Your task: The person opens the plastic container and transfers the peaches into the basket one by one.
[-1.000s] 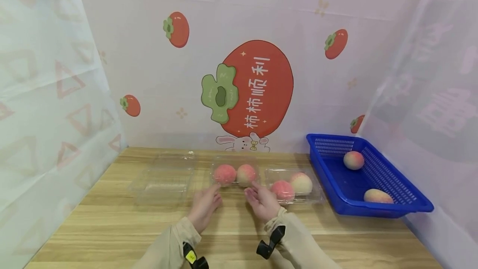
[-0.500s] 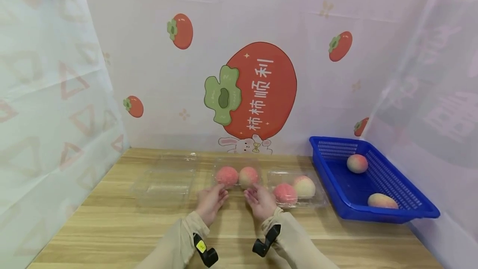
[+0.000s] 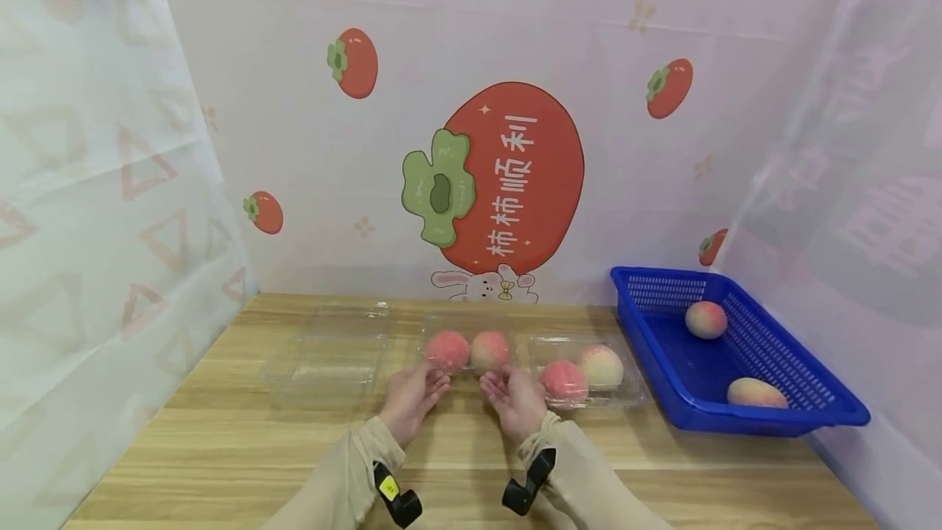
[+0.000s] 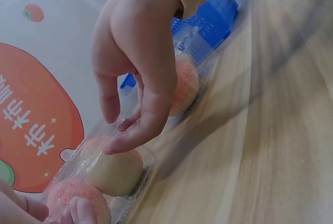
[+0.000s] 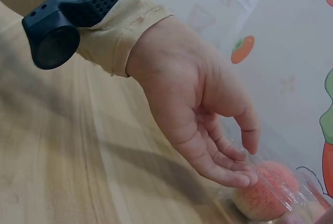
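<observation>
Right, middle box: clear plastic box on the table, between the open box and the right-hand box; one pink peach and one paler peach inside, side by side. Latching unclear.
Left hand: left hand at near left corner, fingers loosely bent, thumb apart from them.
Right hand: right hand mirrors it at near right corner, fingers loose, thumb apart. Can't tell how firmly either touches.
Box risk: uneven push from one hand would likely skew or buckle the thin plastic; a hard press could pop the lid.
Peach risk: a tip of the box could roll the peaches against the wall.
Neighbour risk: right hand sits close to the right-hand box; an outward swing could nudge it.
Change vs one second ago: left hand slightly further in toward the box; right hand about the same; camera view shifted a little; boxes and blue basket otherwise look unmoved.
</observation>
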The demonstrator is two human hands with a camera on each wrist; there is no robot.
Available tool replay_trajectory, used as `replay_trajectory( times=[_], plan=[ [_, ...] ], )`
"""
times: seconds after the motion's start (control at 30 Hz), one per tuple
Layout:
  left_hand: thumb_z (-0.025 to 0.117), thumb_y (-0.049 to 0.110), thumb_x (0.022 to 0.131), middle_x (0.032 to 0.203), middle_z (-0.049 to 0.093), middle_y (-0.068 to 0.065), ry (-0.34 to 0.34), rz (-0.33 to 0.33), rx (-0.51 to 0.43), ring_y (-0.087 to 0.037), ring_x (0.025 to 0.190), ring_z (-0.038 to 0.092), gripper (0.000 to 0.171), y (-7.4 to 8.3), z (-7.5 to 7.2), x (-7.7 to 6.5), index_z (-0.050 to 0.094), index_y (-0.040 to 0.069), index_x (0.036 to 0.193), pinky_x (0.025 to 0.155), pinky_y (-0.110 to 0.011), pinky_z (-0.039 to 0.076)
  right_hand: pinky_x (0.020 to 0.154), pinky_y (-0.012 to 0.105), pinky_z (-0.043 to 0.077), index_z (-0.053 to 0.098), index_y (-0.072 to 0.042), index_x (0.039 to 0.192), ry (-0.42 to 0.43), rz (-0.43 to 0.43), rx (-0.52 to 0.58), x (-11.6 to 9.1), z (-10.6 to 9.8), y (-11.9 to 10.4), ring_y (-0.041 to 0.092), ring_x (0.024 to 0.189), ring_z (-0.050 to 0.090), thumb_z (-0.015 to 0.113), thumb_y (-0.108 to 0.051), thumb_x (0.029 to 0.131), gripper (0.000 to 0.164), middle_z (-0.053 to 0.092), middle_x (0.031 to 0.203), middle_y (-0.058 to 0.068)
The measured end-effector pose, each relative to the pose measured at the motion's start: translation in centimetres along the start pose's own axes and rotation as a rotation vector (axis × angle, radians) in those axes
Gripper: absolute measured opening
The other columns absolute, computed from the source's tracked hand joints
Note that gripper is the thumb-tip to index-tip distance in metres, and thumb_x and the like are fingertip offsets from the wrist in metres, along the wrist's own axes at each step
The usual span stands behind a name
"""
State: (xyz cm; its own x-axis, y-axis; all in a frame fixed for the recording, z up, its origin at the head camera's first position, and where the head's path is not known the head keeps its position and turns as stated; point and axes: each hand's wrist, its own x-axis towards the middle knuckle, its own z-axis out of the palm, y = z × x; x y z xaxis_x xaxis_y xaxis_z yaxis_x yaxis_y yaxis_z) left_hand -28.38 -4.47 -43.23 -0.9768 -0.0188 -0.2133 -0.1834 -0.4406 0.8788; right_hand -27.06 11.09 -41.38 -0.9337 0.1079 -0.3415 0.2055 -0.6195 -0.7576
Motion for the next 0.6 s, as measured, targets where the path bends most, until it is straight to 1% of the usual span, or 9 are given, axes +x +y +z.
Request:
replay_trajectory(
  times=[0.13, 0.2, 0.3, 0.37, 0.53, 0.6],
  plan=[
    [0.045, 0.007, 0.091, 0.098, 0.055, -0.02, -0.054, -0.007, 0.004, -0.027, 0.092, 0.057, 0.031, 0.1, -0.9, -0.5, 0.044, -0.014, 0.113, 0.087, -0.036, 0.046, 0.086, 0.033, 0.047, 0.041, 0.011, 0.108, -0.027, 0.012, -0.04, -0.7, -0.5, 0.0, 0.023, 0.081, 0.06, 0.043, -0.006, 0.091, 0.025, 0.055, 0.09, 0.017],
    [0.043, 0.005, 0.09, 0.099, 0.054, -0.021, -0.09, -0.013, 0.015, -0.026, 0.091, 0.057, 0.032, 0.2, -1.2, -0.8, 0.042, -0.015, 0.114, 0.088, -0.036, 0.045, 0.085, 0.033, 0.047, 0.041, 0.011, 0.108, -0.043, 0.018, -0.055, -1.0, -0.9, 0.0, 0.023, 0.081, 0.06, 0.044, -0.008, 0.091, 0.026, 0.056, 0.088, 0.017],
    [0.044, 0.006, 0.09, 0.1, 0.053, -0.021, -0.131, -0.022, 0.047, -0.026, 0.091, 0.057, 0.032, 0.3, -1.8, -1.6, 0.041, -0.016, 0.114, 0.089, -0.037, 0.044, 0.086, 0.034, 0.047, 0.039, 0.012, 0.109, -0.075, 0.033, -0.081, -1.6, -1.5, 0.0, 0.026, 0.086, 0.06, 0.043, -0.008, 0.091, 0.027, 0.056, 0.091, 0.019],
    [0.044, 0.006, 0.09, 0.102, 0.052, -0.022, -0.168, -0.031, 0.068, -0.027, 0.092, 0.056, 0.032, 0.4, -2.2, -2.2, 0.041, -0.015, 0.114, 0.09, -0.038, 0.043, 0.087, 0.035, 0.046, 0.038, 0.013, 0.11, -0.11, 0.047, -0.106, -2.0, -2.0, 0.0, 0.028, 0.089, 0.058, 0.043, -0.007, 0.09, 0.029, 0.054, 0.096, 0.023],
    [0.048, 0.008, 0.087, 0.101, 0.054, -0.024, -0.21, -0.079, 0.116, -0.027, 0.089, 0.057, 0.032, 0.5, -3.4, -3.8, 0.044, -0.015, 0.11, 0.087, -0.037, 0.046, 0.086, 0.037, 0.046, 0.036, 0.014, 0.107, -0.189, 0.102, -0.194, -3.2, -3.6, -0.1, 0.031, 0.09, 0.056, 0.042, -0.004, 0.087, 0.028, 0.05, 0.101, 0.029],
    [0.05, 0.009, 0.086, 0.101, 0.054, -0.024, -0.22, -0.09, 0.149, -0.028, 0.089, 0.057, 0.033, 0.5, -3.9, -4.5, 0.046, -0.015, 0.108, 0.084, -0.037, 0.048, 0.087, 0.039, 0.045, 0.036, 0.013, 0.105, -0.22, 0.123, -0.217, -3.7, -4.2, -0.3, 0.033, 0.092, 0.055, 0.042, -0.005, 0.087, 0.026, 0.049, 0.1, 0.029]
  ],
)
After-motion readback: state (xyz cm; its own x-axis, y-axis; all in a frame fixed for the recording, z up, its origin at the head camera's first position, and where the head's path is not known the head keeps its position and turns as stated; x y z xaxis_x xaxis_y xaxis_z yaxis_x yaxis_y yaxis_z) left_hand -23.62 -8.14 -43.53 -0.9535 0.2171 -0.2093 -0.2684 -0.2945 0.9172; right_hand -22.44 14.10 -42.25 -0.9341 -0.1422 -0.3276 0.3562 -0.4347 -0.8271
